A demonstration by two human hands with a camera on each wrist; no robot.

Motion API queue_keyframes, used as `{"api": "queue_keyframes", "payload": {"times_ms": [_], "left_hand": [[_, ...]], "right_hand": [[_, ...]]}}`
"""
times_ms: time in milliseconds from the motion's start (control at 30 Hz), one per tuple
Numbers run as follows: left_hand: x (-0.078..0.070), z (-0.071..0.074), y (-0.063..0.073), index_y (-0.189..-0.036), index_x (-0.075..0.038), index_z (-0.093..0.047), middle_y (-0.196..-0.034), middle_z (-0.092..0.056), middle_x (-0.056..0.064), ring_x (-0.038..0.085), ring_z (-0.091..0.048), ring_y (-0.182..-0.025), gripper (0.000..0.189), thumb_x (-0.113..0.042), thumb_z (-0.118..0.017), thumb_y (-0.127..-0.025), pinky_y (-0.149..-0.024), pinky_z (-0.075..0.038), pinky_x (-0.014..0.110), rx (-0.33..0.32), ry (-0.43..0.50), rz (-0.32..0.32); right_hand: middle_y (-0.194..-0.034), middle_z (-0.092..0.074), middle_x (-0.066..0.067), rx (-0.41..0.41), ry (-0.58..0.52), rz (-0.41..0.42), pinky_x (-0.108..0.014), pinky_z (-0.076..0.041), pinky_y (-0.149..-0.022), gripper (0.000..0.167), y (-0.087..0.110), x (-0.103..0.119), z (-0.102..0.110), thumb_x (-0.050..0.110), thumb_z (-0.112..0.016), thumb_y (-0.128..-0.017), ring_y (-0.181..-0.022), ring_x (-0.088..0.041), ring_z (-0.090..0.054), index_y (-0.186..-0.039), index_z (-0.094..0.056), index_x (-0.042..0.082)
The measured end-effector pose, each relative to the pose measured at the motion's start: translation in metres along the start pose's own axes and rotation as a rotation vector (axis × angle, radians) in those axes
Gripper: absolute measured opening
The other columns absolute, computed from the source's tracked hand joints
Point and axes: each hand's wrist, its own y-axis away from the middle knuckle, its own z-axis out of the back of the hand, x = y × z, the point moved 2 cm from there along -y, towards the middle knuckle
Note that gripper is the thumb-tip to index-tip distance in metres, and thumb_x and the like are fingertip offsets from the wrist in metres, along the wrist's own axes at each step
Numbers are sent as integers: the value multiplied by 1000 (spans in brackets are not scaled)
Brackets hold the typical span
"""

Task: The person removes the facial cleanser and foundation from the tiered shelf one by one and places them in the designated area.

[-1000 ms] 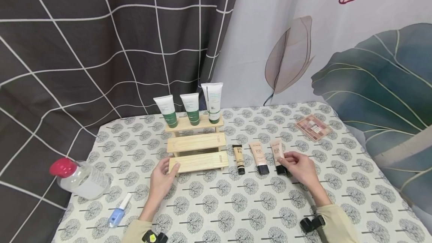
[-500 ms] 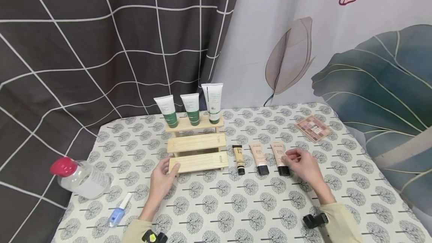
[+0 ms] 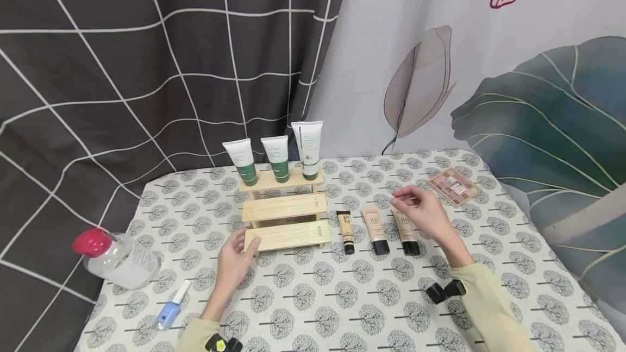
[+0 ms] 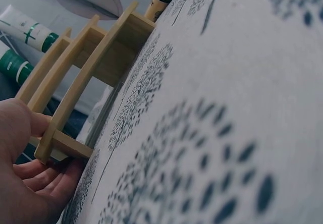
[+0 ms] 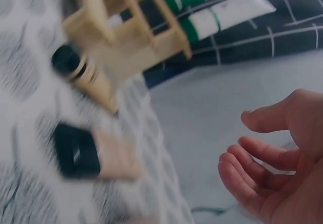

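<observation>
My left hand (image 3: pixel 232 261) holds the left end of the lowest step of a three-tier wooden display stand (image 3: pixel 289 236), thumb on top and fingers beneath, as the left wrist view also shows. My right hand (image 3: pixel 423 212) hovers over the upper part of the right BB cream tube (image 3: pixel 408 232), its fingers loosely bent around nothing. To the left lie a second BB cream tube (image 3: pixel 374 227) and a smaller yellow tube with black ends (image 3: pixel 346 230). White-and-green squeeze tubes, a left one (image 3: pixel 242 159), a middle one (image 3: pixel 277 157) and a taller right one (image 3: pixel 309 148), stand on the top tier.
A pink makeup palette (image 3: pixel 455 186) lies at the back right. On the left a clear bottle with a red cap (image 3: pixel 122 261) stands near the table edge, and a blue nail polish bottle (image 3: pixel 169 313) lies in front of it. Curtains hang behind the tree-print tablecloth (image 3: pixel 323 297).
My right hand has let go of the right BB cream tube and moved up and slightly left above it. That tube lies a little straighter. My left hand has stayed on the stand.
</observation>
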Motion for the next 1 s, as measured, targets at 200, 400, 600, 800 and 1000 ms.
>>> {"api": "queue_keyframes", "payload": {"times_ms": [200, 400, 600, 800, 1000], "left_hand": [[0, 0, 1, -145, 0, -49, -135, -62, 26, 40, -63, -123, 59, -29, -69, -97, -105, -54, 51, -6, 3, -13], [1, 0, 0, -145, 0, -48, -135, -62, 26, 40, -63, -122, 59, -28, -69, -97, -105, -55, 50, -7, 0, -18], [2, 0, 0, -145, -1, -49, -134, -63, 25, 39, -64, -121, 59, -29, -70, -97, -103, -56, 48, -7, 5, -23], [3, 0, 0, -146, 0, -47, -135, -62, 25, 39, -63, -123, 61, -31, -69, -97, -104, -56, 48, 0, -2, -20], [2, -1, -1, -145, -1, -48, -135, -63, 24, 37, -64, -121, 59, -29, -69, -97, -102, -57, 46, -7, 1, -19]], "right_hand": [[-113, -70, -20, 53, -72, 33, -19, -59, -79, 35, -17, 31, -8, 19, -70, -96, -93, -19, -66, -122, -62, -3], [-115, -70, -19, 83, -94, 74, -16, -56, -81, 36, -34, 63, -14, 19, -71, -95, -98, -23, -67, -123, -63, -2], [-117, -70, -18, 115, -116, 116, -22, -58, -85, 36, -53, 92, -20, 19, -72, -95, -103, -27, -67, -124, -63, 0], [-121, -69, -17, 158, -155, 165, -38, -60, -95, 40, -68, 117, -32, 18, -73, -93, -109, -30, -67, -127, -62, 1], [-133, -63, -23, 214, -192, 186, -44, -57, -103, 52, -85, 135, -49, 16, -76, -90, -119, -36, -65, -135, -56, -2]]}}
